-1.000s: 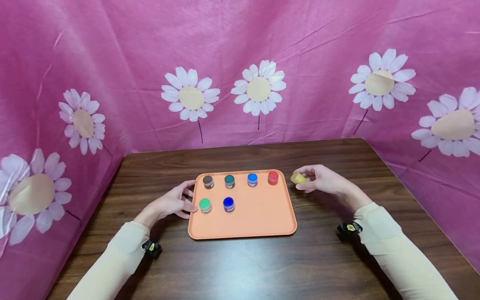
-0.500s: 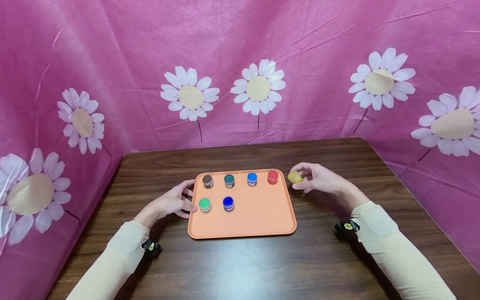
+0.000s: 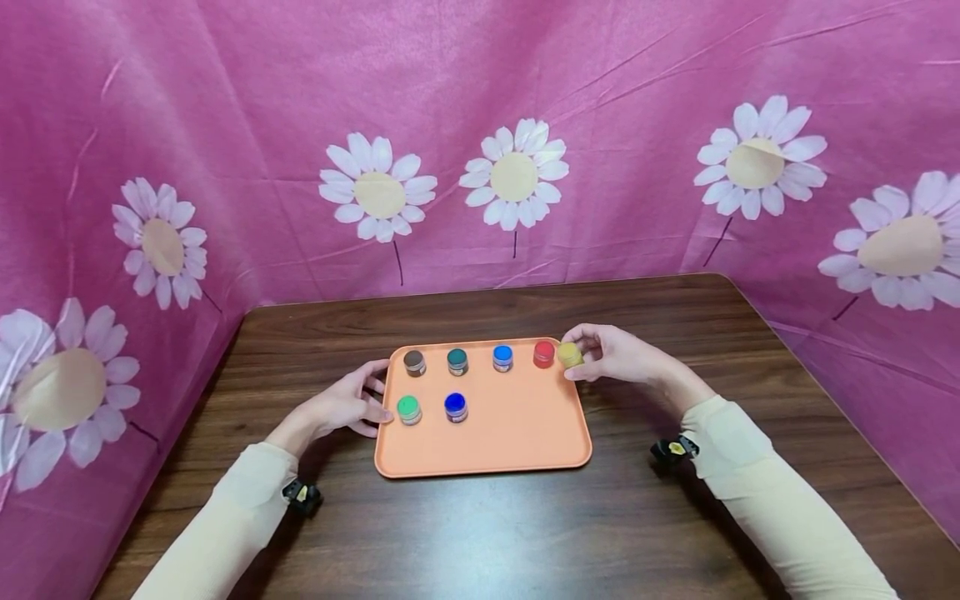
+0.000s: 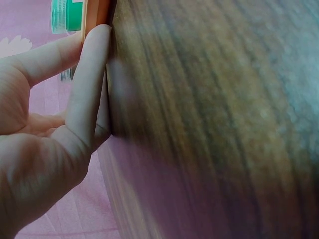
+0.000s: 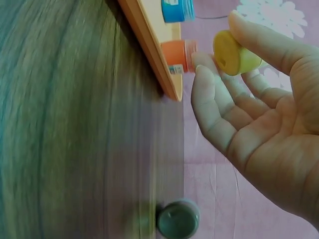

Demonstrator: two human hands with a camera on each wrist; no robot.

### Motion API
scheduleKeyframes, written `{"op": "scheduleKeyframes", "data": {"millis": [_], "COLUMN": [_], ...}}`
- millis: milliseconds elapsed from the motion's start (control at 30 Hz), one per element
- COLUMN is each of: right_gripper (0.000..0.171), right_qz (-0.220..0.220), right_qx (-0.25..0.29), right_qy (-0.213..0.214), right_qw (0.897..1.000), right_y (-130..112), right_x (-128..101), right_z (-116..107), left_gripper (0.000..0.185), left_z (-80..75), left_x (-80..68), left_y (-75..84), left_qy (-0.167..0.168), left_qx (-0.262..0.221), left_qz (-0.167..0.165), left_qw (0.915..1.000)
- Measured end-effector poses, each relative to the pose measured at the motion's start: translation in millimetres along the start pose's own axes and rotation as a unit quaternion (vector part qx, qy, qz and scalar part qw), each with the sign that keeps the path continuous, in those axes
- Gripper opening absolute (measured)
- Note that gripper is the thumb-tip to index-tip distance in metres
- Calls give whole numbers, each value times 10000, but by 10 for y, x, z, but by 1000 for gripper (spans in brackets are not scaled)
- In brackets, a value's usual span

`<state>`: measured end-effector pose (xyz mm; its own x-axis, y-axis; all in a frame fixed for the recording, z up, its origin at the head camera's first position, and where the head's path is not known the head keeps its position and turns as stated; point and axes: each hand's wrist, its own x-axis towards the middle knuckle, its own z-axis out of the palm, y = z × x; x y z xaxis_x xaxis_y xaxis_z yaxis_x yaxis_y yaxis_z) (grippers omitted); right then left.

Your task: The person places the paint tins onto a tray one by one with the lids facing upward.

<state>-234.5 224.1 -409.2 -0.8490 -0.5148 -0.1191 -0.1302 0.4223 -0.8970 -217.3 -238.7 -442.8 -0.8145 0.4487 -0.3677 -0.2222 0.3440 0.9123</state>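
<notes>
An orange tray [image 3: 517,442] lies on the table, bearing small paint jars in two rows. The back row runs brown [image 3: 414,362], dark green [image 3: 457,361], blue [image 3: 502,357] and red [image 3: 543,354]; in front stand a light green jar [image 3: 408,409] and a dark blue jar [image 3: 455,407]. My left hand [image 3: 347,404] grips the tray's left edge, thumb over the rim. Between thumb and fingers, my right hand [image 3: 618,357] holds a yellow paint jar [image 5: 234,54] tilted, above the tray's back right corner, close beside the red jar.
Another jar, dark greyish green [image 5: 178,219], stands on the wooden table [image 3: 480,542] in the right wrist view. A pink cloth [image 3: 450,75] with printed daisies hangs behind and at both sides of the table.
My right hand has carried the yellow jar leftward, from beside the tray to over its back right corner. The left hand and the tray have stayed in place.
</notes>
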Motion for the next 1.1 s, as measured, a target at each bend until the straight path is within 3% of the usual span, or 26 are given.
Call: {"op": "scheduleKeyframes", "data": {"millis": [133, 400, 533, 1100], "right_gripper": [45, 43, 43, 42], "right_qz": [-266, -314, -282, -864], "right_qx": [-436, -240, -337, -870], "right_qy": [-78, -268, -390, -1108], "right_qw": [9987, 9989, 9983, 9862], "right_y": [-30, -70, -111, -186], "right_x": [49, 140, 168, 361], "right_z": [69, 217, 296, 548], "left_gripper": [99, 99, 99, 99], "left_z": [-4, 4, 3, 0], "left_x": [-1, 3, -1, -8], "left_y": [0, 16, 8, 1], "left_qy": [13, -13, -16, -24], "left_qx": [9, -3, -1, 14], "left_qz": [3, 33, 16, 8], "left_qw": [10000, 10000, 10000, 10000]}}
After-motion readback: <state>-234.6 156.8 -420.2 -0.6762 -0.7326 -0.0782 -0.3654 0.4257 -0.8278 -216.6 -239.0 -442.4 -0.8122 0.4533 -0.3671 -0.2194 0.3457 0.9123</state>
